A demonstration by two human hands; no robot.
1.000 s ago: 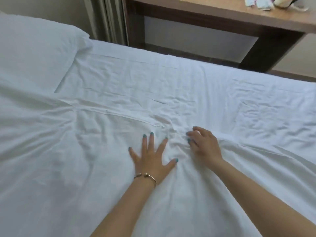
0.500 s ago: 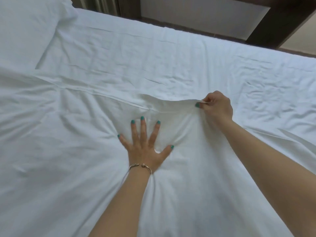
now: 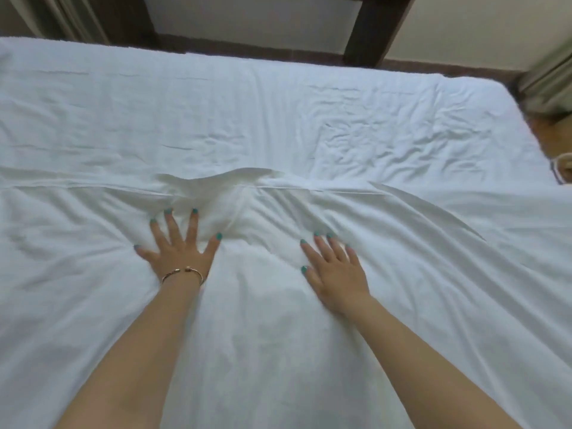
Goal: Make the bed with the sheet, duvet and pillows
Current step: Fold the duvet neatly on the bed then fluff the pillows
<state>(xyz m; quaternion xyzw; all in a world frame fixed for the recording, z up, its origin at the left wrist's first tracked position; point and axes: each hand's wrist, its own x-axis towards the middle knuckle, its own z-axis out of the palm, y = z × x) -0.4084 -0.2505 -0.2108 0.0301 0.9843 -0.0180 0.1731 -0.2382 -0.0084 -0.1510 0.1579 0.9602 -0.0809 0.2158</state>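
A white duvet (image 3: 266, 320) covers the near half of the bed, its hemmed top edge running across the middle with a raised bulge at the centre. Beyond that edge lies the wrinkled white sheet (image 3: 278, 113). My left hand (image 3: 179, 249), wearing a thin bracelet, presses flat on the duvet with fingers spread, just below the bulge. My right hand (image 3: 335, 267) lies flat on the duvet to the right, fingers straight. No pillow is in view.
Past the far side of the bed stand dark wooden desk legs (image 3: 368, 29) against a pale wall. A curtain (image 3: 58, 17) hangs at the far left. At the right edge the bed ends over a wooden floor (image 3: 554, 131).
My right hand has let go of the duvet's edge it was pinching and now lies flat on the duvet. The view has shifted right, and the pillow has left the frame.
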